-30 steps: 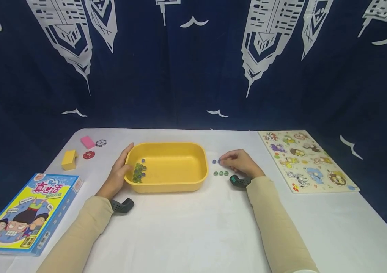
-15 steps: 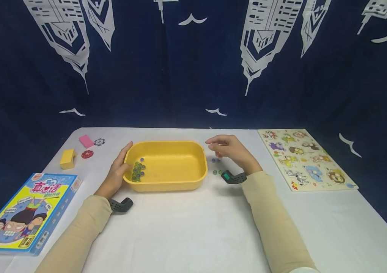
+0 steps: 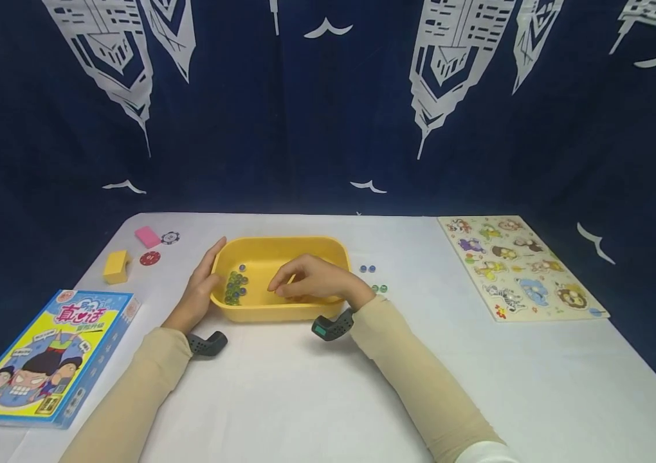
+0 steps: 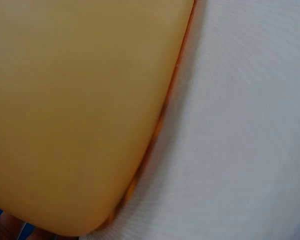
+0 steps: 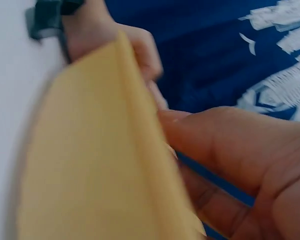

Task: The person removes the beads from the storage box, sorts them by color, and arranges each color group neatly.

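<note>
My left hand point(image 3: 193, 292) grips the left end of a yellow plastic tray point(image 3: 282, 313), its thumb at the rim. In the left wrist view the tray's outer wall point(image 4: 85, 110) fills the left side. Green and blue glass marbles point(image 3: 236, 286) cluster at the tray's left end. My right hand point(image 3: 316, 280) reaches over the front rim into the tray, fingers loosely bent, with no marble showing in them. In the right wrist view, the tray wall hides its fingertips. Right of the tray, two blue marbles point(image 3: 367, 269) lie behind two visible green marbles point(image 3: 379, 289).
A wooden animal puzzle board point(image 3: 525, 270) lies at the back right. A boxed card game point(image 3: 44, 360) is at the front left. Behind it are a yellow arch block point(image 3: 116, 267), a pink block point(image 3: 147, 236), a red chip point(image 3: 150, 258) and a black-and-white chip point(image 3: 170, 238).
My right hand has left the blue marbles, lifted and swung left into the tray. Both blue marbles stay on the table. My left hand keeps its place on the tray.
</note>
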{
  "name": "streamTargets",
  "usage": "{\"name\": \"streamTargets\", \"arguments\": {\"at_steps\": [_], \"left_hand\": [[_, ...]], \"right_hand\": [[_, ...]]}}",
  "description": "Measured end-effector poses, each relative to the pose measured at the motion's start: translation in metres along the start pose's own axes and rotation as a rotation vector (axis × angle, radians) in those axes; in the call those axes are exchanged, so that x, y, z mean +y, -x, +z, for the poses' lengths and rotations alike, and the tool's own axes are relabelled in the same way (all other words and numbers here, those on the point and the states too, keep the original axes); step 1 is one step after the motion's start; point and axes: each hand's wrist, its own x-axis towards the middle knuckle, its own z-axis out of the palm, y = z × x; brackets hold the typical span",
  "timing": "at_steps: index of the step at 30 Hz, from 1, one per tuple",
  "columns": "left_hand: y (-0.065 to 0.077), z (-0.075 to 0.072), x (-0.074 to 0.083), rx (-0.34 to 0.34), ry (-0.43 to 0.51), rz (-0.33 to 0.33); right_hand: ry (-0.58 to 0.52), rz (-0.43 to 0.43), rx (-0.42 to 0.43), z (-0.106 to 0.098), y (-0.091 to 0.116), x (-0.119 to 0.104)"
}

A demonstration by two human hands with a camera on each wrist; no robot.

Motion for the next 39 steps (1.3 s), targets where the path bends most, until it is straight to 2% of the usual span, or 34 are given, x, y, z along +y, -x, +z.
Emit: {"name": "streamTargets", "arguments": {"at_steps": [5,14,28,39], "left_hand": [[-0.002,-0.001,-0.001,-0.003,0.005,0.019],[-0.002,0.0,-0.003,-0.002,0.003,0.014],[-0.003,-0.001,-0.003,0.007,-0.011,0.014],[-0.003,-0.001,-0.005,0.003,-0.017,0.019]], "right_hand": [[0.089,0.003,-0.078,0.021,-0.026,-0.005],[0.171,0.13,-0.125,0.038,-0.05,-0.014],[0.207,0.209,-0.085,0.046,-0.065,-0.014],[0.271,0.179,-0.095,0.045,-0.065,-0.013]]}}
